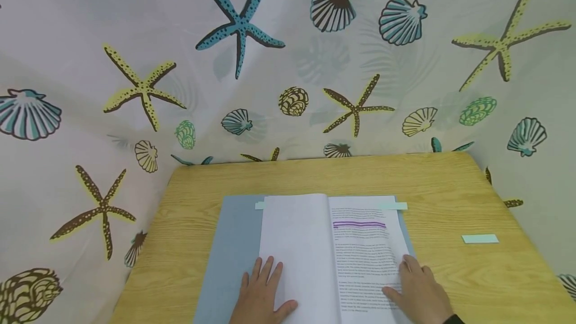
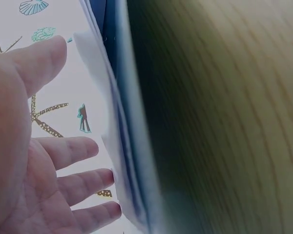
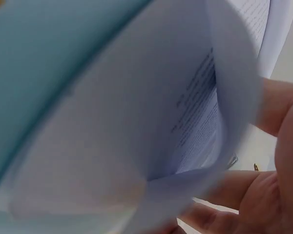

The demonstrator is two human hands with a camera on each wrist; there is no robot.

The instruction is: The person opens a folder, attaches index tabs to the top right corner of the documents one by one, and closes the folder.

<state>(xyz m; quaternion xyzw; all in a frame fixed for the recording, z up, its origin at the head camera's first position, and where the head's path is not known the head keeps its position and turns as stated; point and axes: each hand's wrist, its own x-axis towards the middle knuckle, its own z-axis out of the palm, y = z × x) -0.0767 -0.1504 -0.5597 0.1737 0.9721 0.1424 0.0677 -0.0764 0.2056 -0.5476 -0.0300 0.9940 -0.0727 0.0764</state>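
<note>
An open document [image 1: 294,234] with a grey-blue cover [image 1: 238,234] lies on the table. Its left page is blank; the right page [image 1: 360,269] carries printed text with purple-marked lines [image 1: 359,224] near the top. My left hand [image 1: 263,291] rests on the left page's outer edge, fingers spread; the left wrist view shows its fingertips [image 2: 105,178] against the paper. At the right page's outer edge, my right hand [image 1: 418,289] pinches the paper, thumb over the printed side. In the right wrist view the sheet [image 3: 234,73] bows up between thumb and fingers, with printed text behind it.
A pale mint strip [image 1: 480,238] lies on the wooden table [image 1: 450,184] right of the document. Similar strips stick out at the upper right [image 1: 392,206] and upper left [image 1: 259,205] of the pages. A shell-and-starfish patterned curtain [image 1: 279,134] surrounds the table's back and sides.
</note>
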